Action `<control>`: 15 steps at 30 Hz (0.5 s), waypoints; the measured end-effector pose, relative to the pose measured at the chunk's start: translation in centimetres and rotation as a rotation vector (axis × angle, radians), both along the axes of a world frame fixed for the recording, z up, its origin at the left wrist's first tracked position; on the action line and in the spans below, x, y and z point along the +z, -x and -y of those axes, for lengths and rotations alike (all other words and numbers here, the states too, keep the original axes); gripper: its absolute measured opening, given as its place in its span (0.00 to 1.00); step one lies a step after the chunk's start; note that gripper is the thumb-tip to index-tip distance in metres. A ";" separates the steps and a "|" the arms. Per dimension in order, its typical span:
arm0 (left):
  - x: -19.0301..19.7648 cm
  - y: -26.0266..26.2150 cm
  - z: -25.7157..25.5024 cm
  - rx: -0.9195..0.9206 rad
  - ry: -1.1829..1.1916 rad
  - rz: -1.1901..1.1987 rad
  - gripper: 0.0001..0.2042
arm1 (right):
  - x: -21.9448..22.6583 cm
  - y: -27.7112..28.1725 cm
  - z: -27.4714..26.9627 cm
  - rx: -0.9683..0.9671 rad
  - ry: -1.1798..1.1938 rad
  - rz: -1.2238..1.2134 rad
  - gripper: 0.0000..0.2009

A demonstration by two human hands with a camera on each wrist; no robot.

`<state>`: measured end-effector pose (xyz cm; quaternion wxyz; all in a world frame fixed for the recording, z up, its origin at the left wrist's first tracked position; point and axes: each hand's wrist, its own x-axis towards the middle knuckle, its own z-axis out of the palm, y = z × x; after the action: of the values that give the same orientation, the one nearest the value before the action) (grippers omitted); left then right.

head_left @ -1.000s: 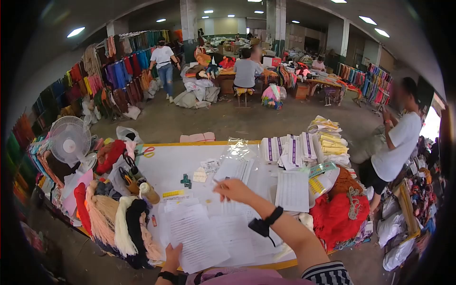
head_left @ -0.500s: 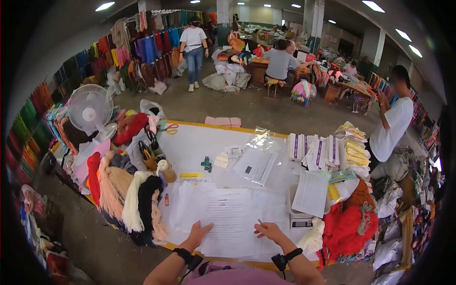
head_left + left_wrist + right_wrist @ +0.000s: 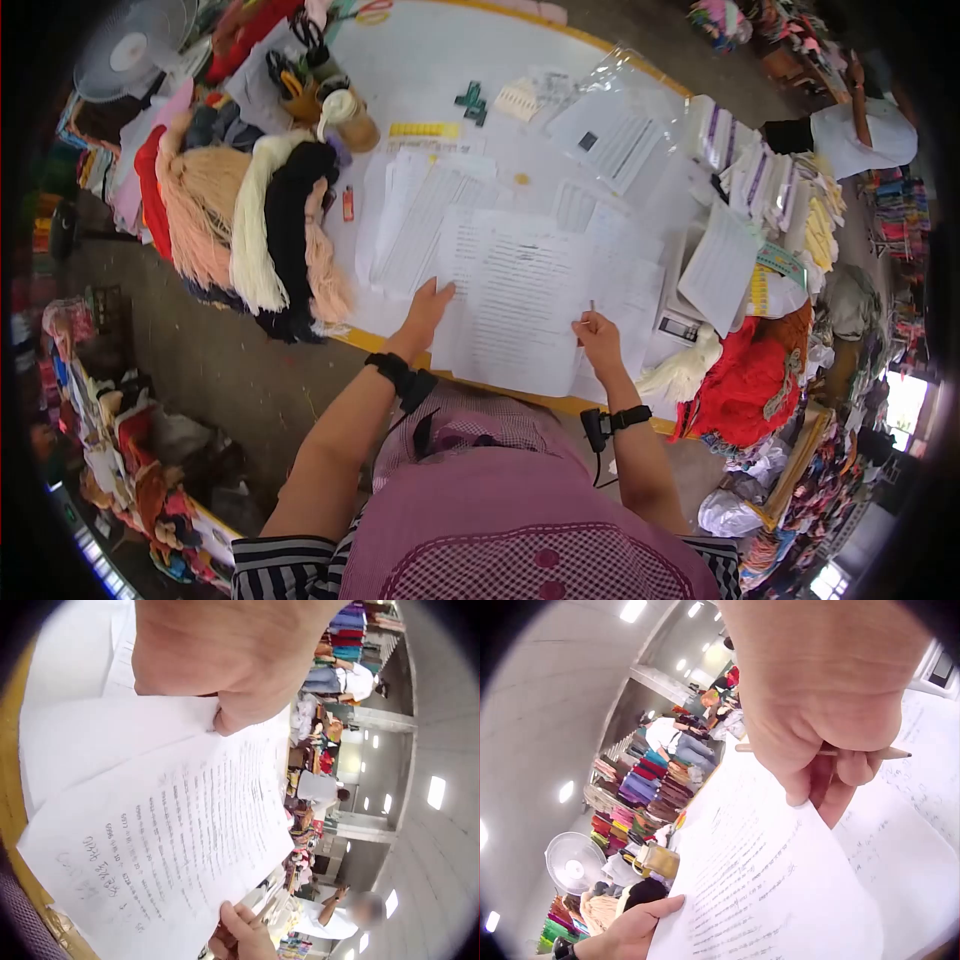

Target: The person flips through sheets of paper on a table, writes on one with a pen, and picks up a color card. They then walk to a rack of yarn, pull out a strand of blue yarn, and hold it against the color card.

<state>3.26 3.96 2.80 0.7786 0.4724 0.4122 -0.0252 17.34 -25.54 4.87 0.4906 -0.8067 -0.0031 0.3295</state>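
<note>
A written sheet of paper (image 3: 520,300) lies before me at the table's near edge, over other pages. My left hand (image 3: 424,312) holds its left side, the thumb (image 3: 669,904) lying along the top of the page. At the opposite edge, my right hand (image 3: 602,345) pinches the paper between thumb and finger. That hand also grips a slim pencil (image 3: 751,748), which runs crosswise through its fingers. Rows of handwriting (image 3: 187,825) fill the page in the left wrist view. More papers (image 3: 425,215) are spread beyond the left hand.
Yarn hanks (image 3: 262,230) hang over the table's left side, near a jar (image 3: 350,122) and a lighter (image 3: 348,203). A plastic sleeve (image 3: 625,140) lies farther back. On the right are a scale (image 3: 679,327), red yarn (image 3: 745,390) and stacked packets (image 3: 765,185).
The right hand has come down from above the table to the page's right edge, pencil still in it. My left hand stays at the left side. The head view has tilted downward.
</note>
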 end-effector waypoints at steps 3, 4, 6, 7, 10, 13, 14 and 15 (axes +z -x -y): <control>-2.0 0.1 -1.3 0.026 0.051 -0.007 0.18 | -0.7 -0.4 0.6 -0.060 0.005 -0.080 0.07; -2.3 0.3 -1.4 0.028 0.083 -0.024 0.19 | -0.6 -0.3 0.6 -0.087 -0.007 -0.149 0.07; -2.5 0.0 -1.3 0.023 0.088 -0.070 0.19 | -0.6 -0.1 0.1 -0.083 0.011 -0.197 0.06; -2.5 -0.3 -1.2 0.013 0.089 -0.100 0.19 | -0.8 0.1 -0.3 -0.084 0.024 -0.230 0.05; -2.1 -0.2 -0.7 -0.247 -0.238 -0.028 0.20 | -2.5 0.8 -2.4 -0.068 -0.041 -0.263 0.04; -2.6 -0.6 -1.6 -0.253 -0.317 -0.034 0.21 | -4.2 0.7 -5.0 0.013 -0.076 -0.202 0.05; -2.8 -0.7 -2.1 -0.258 -0.320 -0.034 0.21 | -4.5 0.7 -5.6 0.008 -0.079 -0.203 0.05; -2.5 -1.1 -2.8 -0.252 -0.383 -0.060 0.21 | -3.2 0.7 -7.3 0.062 0.110 0.193 0.06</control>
<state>4.31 6.76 0.31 0.6529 0.6584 0.3699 -0.0577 16.65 -18.25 1.65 0.4326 -0.8598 -0.0571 0.2651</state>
